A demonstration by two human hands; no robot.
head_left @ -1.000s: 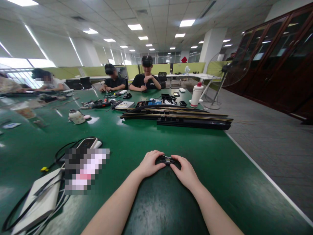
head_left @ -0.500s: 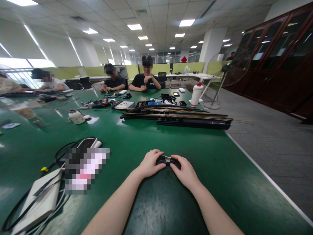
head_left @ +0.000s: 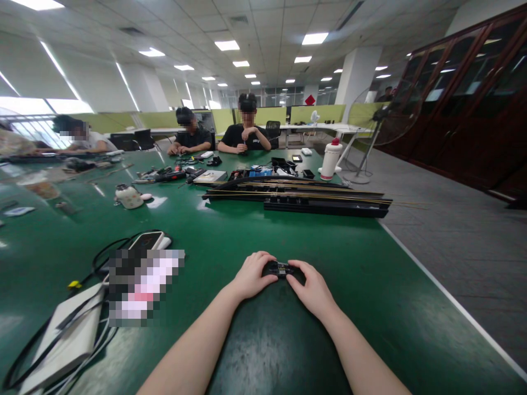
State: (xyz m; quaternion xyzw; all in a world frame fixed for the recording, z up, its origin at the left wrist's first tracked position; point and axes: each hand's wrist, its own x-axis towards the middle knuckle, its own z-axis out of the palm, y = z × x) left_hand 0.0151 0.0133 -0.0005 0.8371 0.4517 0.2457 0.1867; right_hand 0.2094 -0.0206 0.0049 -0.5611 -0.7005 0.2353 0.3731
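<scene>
A small black device rests on the green table in front of me, its middle showing grey and metallic-looking parts; I cannot make out its exact kind. From the left, my left hand is closed on one end of it, thumb on the near side and fingers on the far side. My right hand grips the opposite end in the same way, with thumb and index finger. Fingers partly hide both ends of the device.
Black rails with thin brass-coloured rods lie across the table beyond my hands. To the left are a white box, cables and a phone. A white bottle stands farther off. Several people sit around the table.
My hands stay almost still around the device. The glint on its middle part has dimmed, as if it has tilted slightly.
</scene>
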